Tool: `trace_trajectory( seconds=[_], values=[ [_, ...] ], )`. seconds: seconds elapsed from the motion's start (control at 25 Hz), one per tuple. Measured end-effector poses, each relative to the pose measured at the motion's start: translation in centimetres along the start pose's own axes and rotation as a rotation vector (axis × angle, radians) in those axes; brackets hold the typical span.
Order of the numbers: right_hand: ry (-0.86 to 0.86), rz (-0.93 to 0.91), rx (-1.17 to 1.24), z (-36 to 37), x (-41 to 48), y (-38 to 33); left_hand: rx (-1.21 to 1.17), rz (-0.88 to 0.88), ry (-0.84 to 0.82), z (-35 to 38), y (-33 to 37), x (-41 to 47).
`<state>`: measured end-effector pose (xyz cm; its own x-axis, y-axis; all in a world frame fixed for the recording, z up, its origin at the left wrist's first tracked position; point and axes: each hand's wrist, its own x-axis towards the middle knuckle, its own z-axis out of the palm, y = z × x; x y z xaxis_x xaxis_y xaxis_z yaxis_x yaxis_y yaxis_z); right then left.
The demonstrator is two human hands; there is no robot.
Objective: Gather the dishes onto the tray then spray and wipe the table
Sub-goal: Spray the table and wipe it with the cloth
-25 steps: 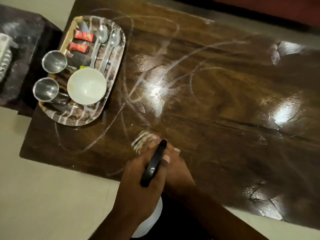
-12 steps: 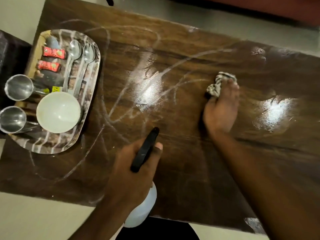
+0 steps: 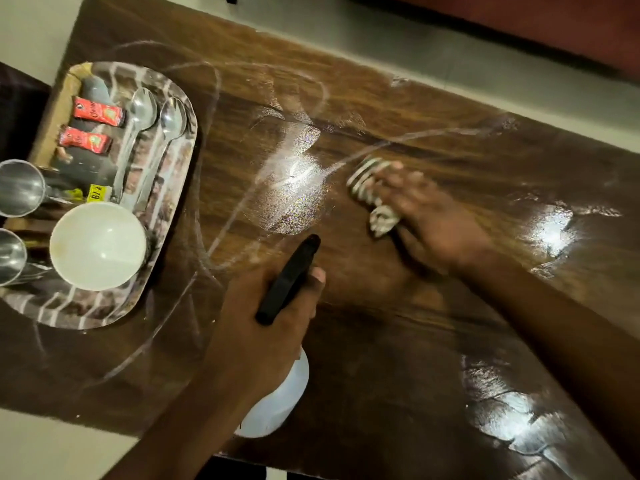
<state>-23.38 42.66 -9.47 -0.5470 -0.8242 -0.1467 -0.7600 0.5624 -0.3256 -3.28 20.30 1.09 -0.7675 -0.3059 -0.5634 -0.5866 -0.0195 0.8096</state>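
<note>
- Fingers (image 3: 401, 183) of the right hand (image 3: 436, 223), motion-blurred, bent down over a bunched striped cloth (image 3: 367, 188), gripping it and pressing it onto the table (image 3: 381, 341) around mid-surface.
- Striped cloth poking out on the tray side of that hand, flat against the wood, just beside a pale hazy smear (image 3: 287, 181).
- Right forearm coming in from the lower right corner, stretched across the glossy top.
- Now the left hand (image 3: 259, 330): fingers clamped round the neck of the spray bottle (image 3: 277, 407), one fingertip (image 3: 317, 275) showing just beside the black spray head (image 3: 289, 280).
- Nozzle aimed away, toward the smear; white body hanging below the fist, over the table's near edge.
- Bottle near the wiping hand, but apart from it.
- Thin white streaks (image 3: 207, 216) looping over the wood between the hands and the tray.
- Out at the table's left end: patterned tray (image 3: 104, 320), fully loaded.
- White bowl (image 3: 98, 245) at its near end, upright.
- Two spoons (image 3: 138, 140) side by side along the right half, heads pointing away.
- Two red sachets (image 3: 98, 112) left of the spoons, one behind the other.
- Small yellow tag (image 3: 97, 194) between sachets and bowl.
- Two steel cups (image 3: 19, 192) at the tray's left side, open mouths up, partly cut off by the frame edge.
- Bright glare patches (image 3: 554, 230) on the wood, far right.
</note>
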Motion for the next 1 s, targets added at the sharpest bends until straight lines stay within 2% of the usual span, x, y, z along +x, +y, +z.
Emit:
trace_trajectory(
  seconds=[0.12, 0.16, 0.2, 0.24, 0.28, 0.4, 0.48, 0.52, 0.56, 0.6, 0.64, 0.76, 0.8, 0.84, 0.88, 0.92, 1.0],
  values=[
    [0.347, 0.642, 0.14, -2.5, 1.6, 5.1, 0.028, -0.002, -0.024, 0.6, 0.6, 1.0],
    [0.432, 0.811, 0.174, -2.5, 2.7, 4.9, 0.031, 0.009, -0.032, 0.9, 1.0, 1.2],
    [0.455, 0.901, 0.201, -2.2, 3.9, 3.5, 0.033, 0.027, -0.036, 1.1, 1.4, 1.5],
    [0.438, 0.894, 0.208, -1.7, 4.9, 1.3, 0.042, 0.05, -0.039, 1.2, 1.8, 1.8],
    [0.38, 0.778, 0.198, -0.7, 5.1, -1.4, 0.057, 0.071, -0.043, 1.3, 2.3, 2.1],
    [0.051, 0.111, 0.133, 1.2, 3.4, -8.3, 0.099, 0.125, -0.028, 1.5, 3.9, 3.4],
    [-0.077, -0.333, 0.035, 1.1, 2.0, -7.0, 0.124, 0.139, -0.013, 1.7, 4.9, 4.5],
    [-0.106, -0.428, -0.009, 0.4, 1.7, -4.9, 0.128, 0.134, -0.015, 1.8, 5.5, 5.1],
    [-0.13, -0.398, -0.026, -0.3, 1.3, -2.3, 0.124, 0.127, -0.02, 2.0, 6.0, 5.6],
    [-0.115, -0.267, -0.026, -0.9, 0.9, 0.4, 0.114, 0.115, -0.027, 2.2, 6.5, 6.1],
    [-0.037, -0.062, -0.009, -1.6, 0.5, 3.0, 0.103, 0.102, -0.034, 2.4, 7.0, 6.7],
    [0.351, 0.718, 0.115, -3.9, 1.5, 8.4, 0.103, 0.1, -0.036, 2.9, 8.0, 8.5],
    [0.448, 0.927, 0.166, -4.1, 3.1, 8.7, 0.118, 0.109, -0.035, 3.1, 8.2, 9.2],
    [0.495, 1.045, 0.218, -4.2, 5.0, 7.9, 0.136, 0.122, -0.032, 3.3, 8.3, 9.8],
    [0.488, 1.045, 0.245, -4.0, 6.8, 6.2, 0.142, 0.138, -0.026, 3.5, 8.5, 10.3],
    [0.429, 0.925, 0.242, -3.5, 8.0, 4.1, 0.137, 0.149, -0.017, 3.6, 8.7, 10.8],
    [0.22, 0.401, 0.192, -2.5, 9.0, -0.2, 0.116, 0.163, 0.013, 3.7, 9.1, 11.7]
  ],
)
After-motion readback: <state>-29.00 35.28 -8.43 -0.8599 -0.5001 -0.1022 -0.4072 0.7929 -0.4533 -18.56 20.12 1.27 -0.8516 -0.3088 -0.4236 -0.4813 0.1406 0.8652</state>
